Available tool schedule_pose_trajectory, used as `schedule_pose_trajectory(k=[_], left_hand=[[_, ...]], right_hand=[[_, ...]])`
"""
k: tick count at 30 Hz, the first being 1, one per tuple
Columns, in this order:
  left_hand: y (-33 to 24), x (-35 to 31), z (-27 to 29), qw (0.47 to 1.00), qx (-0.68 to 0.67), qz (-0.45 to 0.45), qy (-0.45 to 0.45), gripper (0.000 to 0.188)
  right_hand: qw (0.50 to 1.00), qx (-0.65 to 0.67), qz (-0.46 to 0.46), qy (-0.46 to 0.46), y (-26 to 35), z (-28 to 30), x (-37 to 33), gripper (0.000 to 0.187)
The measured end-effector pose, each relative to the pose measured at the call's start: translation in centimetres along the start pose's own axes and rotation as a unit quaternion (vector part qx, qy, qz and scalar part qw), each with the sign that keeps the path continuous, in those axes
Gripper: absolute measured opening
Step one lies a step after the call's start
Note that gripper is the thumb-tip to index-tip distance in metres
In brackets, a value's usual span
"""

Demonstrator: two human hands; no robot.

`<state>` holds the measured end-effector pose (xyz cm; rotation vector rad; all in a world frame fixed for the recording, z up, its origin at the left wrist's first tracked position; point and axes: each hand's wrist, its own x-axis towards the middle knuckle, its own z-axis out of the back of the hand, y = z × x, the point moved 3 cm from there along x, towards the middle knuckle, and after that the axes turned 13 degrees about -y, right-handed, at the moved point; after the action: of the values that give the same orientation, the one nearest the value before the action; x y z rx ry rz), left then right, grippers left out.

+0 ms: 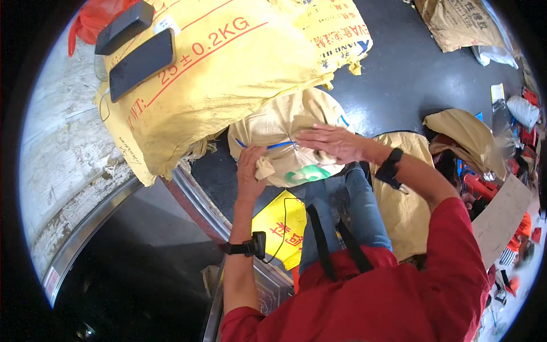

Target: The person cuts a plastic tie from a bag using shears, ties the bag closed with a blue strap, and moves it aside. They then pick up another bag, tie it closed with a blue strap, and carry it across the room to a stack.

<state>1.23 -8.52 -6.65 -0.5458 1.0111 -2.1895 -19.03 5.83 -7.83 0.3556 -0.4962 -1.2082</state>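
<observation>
A stuffed beige woven sack (268,117) with a green print and a blue line or cord across it lies in front of my knees. My left hand (250,165) is at its near left side, fingers closed round a bunched beige corner. Across the upper right of the sack, my right hand (330,142) lies with its fingers stretched out and pressed to the cloth. Part of the blue line passes close to the right fingertips. What lies under the right palm is hidden.
A large yellow sack (228,62) bulges ahead, bearing a black phone (141,64) and a dark box (124,27). Below lies a yellow printed sheet (279,228). Brown sacking (404,199) spreads at the right. A metal-framed dark opening (148,251) is at lower left.
</observation>
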Motion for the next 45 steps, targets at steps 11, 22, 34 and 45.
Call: schedule_pose_trajectory(k=[11,22,34,45], left_hand=[[2.9,2.1,-4.0,0.999,-0.017,0.017,-0.044,0.020],[3.3,1.3,-0.2,0.937,-0.183,0.246,-0.166,0.053],[-6.0,-1.9,-4.4,0.896,-0.070,0.391,-0.199,0.052],[-17.1,-11.3,-9.3,0.813,-0.150,0.556,-0.084,0.046]], right_hand=[[0.971,0.048,-0.185,-0.144,1.4,-4.1,4.1,0.052],[0.912,0.164,-0.284,-0.246,0.8,-2.5,2.1,0.033],[0.524,0.578,-0.524,-0.341,1.8,0.2,-9.1,0.034],[0.524,0.554,-0.583,-0.282,5.2,4.0,-22.8,0.036]])
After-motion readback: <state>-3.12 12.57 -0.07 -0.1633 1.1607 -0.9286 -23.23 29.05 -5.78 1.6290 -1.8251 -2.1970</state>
